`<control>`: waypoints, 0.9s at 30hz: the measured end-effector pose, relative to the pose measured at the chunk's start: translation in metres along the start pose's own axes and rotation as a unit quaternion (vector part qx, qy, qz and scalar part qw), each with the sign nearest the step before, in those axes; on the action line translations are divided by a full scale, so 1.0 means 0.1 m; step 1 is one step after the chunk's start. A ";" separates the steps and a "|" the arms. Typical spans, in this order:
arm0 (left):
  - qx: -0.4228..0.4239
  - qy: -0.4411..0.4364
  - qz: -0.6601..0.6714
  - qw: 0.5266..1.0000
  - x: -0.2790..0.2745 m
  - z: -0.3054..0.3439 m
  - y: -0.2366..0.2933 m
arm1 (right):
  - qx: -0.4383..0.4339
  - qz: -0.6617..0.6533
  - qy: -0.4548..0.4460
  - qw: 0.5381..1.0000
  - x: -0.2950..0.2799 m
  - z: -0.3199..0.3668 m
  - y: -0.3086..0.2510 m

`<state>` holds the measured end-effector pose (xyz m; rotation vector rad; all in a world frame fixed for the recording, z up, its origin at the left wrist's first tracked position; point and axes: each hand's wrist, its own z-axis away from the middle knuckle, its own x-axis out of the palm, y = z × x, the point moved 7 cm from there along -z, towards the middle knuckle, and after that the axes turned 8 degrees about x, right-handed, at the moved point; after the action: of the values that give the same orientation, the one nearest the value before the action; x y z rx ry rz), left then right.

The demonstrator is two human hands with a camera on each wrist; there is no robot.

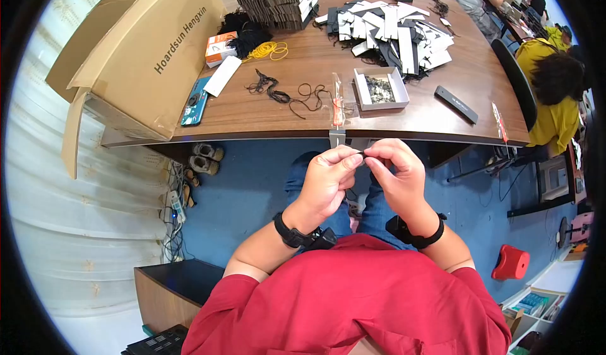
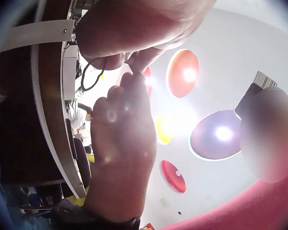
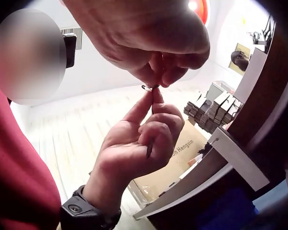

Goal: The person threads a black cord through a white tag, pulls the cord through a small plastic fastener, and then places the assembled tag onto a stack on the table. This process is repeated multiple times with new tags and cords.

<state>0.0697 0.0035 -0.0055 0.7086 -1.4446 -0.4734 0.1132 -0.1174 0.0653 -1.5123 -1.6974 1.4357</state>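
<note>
Both hands meet in front of my lap, just below the table edge (image 1: pixel 271 131). My left hand (image 1: pixel 353 159) and right hand (image 1: pixel 374 158) pinch one tiny piece between thumb and fingertips. In the right wrist view that piece is a small metal loop (image 3: pixel 148 87), held from above by the right hand (image 3: pixel 156 79) and from below by the left hand (image 3: pixel 146 98). A short dark cord end (image 3: pixel 149 148) sticks out of the left hand's curled fingers. In the left wrist view the fingertips of the left hand (image 2: pixel 134 60) touch those of the right hand (image 2: pixel 129 79), and glare hides the piece.
On the wooden table lie black strings (image 1: pixel 284 94), a white tray of small dark parts (image 1: pixel 380 88), a clear bag (image 1: pixel 338 99), yellow rubber bands (image 1: pixel 270 51), black-and-white cards (image 1: pixel 391 30), a black bar (image 1: pixel 456 102) and a big cardboard box (image 1: pixel 145 58). A person in yellow (image 1: pixel 555 90) sits at the right.
</note>
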 end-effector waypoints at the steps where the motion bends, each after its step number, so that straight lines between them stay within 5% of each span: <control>1: 0.022 0.007 -0.029 0.999 0.02 0.00 0.04 | -0.020 0.011 0.011 1.000 0.00 -0.01 -0.03; 5: 0.077 0.026 -0.110 0.991 0.10 0.02 0.14 | -0.151 0.104 0.064 0.981 -0.03 0.03 -0.15; 14: 0.220 -0.016 -0.355 0.908 0.18 0.02 0.36 | -0.215 0.172 0.079 0.958 -0.03 0.11 -0.23; 20: 0.195 -0.021 -0.494 0.847 0.21 0.07 0.40 | -0.191 0.151 0.062 0.968 -0.04 0.12 -0.12; 27: 0.176 -0.043 -0.459 0.870 0.15 0.10 0.32 | -0.023 -0.001 -0.032 0.999 0.00 0.07 0.14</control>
<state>0.0577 0.0151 0.0274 1.7087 -1.2097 -0.9853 0.1130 -0.1227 0.0506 -1.5024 -1.7822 1.4676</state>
